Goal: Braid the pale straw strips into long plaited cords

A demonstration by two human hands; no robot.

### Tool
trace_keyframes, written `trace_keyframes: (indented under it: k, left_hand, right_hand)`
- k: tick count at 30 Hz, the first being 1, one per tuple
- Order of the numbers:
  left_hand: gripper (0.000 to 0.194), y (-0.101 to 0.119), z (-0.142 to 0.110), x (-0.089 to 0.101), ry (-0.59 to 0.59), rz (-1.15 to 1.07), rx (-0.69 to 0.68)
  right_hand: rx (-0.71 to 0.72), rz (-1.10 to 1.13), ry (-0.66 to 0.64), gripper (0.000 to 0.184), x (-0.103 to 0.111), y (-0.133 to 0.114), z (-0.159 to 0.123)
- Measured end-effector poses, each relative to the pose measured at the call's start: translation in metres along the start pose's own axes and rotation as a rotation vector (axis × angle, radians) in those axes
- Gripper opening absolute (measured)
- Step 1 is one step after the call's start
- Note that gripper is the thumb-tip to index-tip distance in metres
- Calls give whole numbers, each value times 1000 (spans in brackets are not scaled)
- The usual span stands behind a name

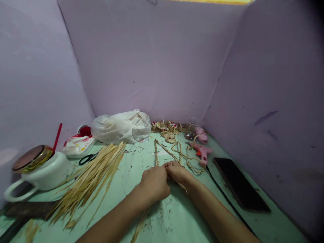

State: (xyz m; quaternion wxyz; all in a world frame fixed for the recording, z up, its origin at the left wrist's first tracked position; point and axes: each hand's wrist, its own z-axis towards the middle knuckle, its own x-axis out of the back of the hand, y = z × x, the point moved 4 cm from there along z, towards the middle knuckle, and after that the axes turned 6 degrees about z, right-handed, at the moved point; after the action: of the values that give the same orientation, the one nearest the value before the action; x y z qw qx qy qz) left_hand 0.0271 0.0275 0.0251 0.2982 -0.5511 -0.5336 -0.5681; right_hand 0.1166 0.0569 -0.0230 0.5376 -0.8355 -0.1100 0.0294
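Note:
My left hand (155,184) and my right hand (177,171) meet at the middle of the table, fingers pinched together on a braided straw cord (156,152). The cord runs away from my fingers, folds back at its far end and loops loosely to the right. Loose straw ends (140,225) trail toward me below my left wrist, and a thin wisp sticks out under my right hand. My fingers hide the exact spot where the strands cross. To the left lies a spread bundle of dry straw strips (93,182).
On the left are a white mug (54,172) with a round lidded container on it, scissors (87,159) and a dark-handled tool (27,210). Behind lie a plastic bag (124,126) and woven straw ornaments (168,135). A pink glue gun (203,152) and a phone (240,184) lie right.

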Motion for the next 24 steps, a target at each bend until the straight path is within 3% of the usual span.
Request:
trace_keyframes:
  k: [2,6,12,15,20,24]
  left_hand:
    - [10,-10,6,7,-72,-143,26]
    - [16,-42,23,12,-93,-577,284]
    - [12,-44,35,-24,-497,-1113,275]
    - [9,-46,37,-32,-455,-1093,334]
    - [10,-50,40,-25,-218,-668,277]
    - [7,-51,41,-26,-208,-616,232]
  right_hand:
    - [-6,8,-38,10,1,-1,-1]
    - [-6,15,-108,8,2,-2,-3]
    - [28,-1,-145,8,3,-3,-2]
    - [53,-101,-108,6,3,-1,3]
    - [271,-546,71,10,3,-2,7]
    - [299,-669,134,13,1,-2,6]
